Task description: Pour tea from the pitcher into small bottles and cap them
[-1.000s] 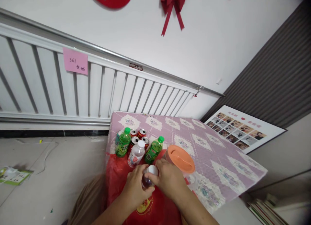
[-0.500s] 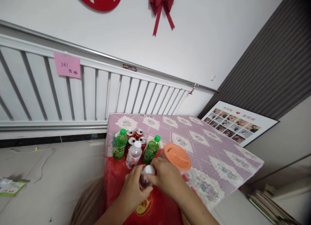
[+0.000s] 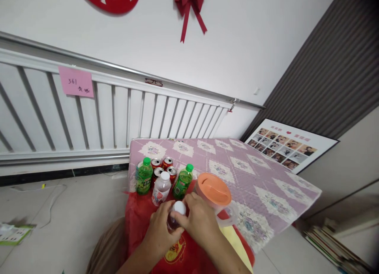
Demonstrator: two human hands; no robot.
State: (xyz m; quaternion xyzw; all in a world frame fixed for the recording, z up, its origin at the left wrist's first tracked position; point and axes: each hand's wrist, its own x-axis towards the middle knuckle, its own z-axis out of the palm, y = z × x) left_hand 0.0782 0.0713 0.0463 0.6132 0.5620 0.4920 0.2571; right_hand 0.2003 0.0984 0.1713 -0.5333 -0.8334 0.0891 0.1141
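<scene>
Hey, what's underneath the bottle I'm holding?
Red material with a yellow design shows around your left hand, but that hand and the bottle cover the spot directly underneath, so I can't tell whether the base touches it.

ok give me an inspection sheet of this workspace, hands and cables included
Surface: purple floral fabric cover, glossy red covering over its near part
Handled thing: white-capped clear plastic bottle, between both hands
Clutter: two green-capped green plastic bottles, red metal cans, clear plastic bottle with picture label, orange-lidded plastic container
Hands: left hand and right hand, both holding the handled bottle
Cables: thin white cable on grey tiled floor
Surroundings: white slatted radiator bearing pink paper note, framed photo board
</scene>
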